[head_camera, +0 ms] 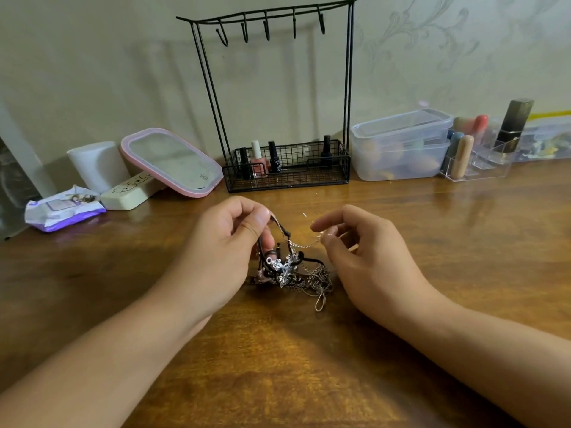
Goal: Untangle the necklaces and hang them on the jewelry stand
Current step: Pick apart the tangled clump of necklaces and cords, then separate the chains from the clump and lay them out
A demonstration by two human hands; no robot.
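- Tangled necklaces (290, 270): dark cords and silver chains knotted together, low end resting on the wooden surface (278, 366), between both hands.
- Left hand (228, 242): fingers pinch a dark cord (279, 225), lifting the top of the clump.
- Right hand (364, 251): fingers pinch a thin silver chain (304, 244), drawn out sideways.
- Judgement: tease one strand loose with gentle, slack pulls; hard tugging would likely tighten knots.
- Jewelry stand (275, 23) behind, well apart; hooks bare, nothing hung yet.
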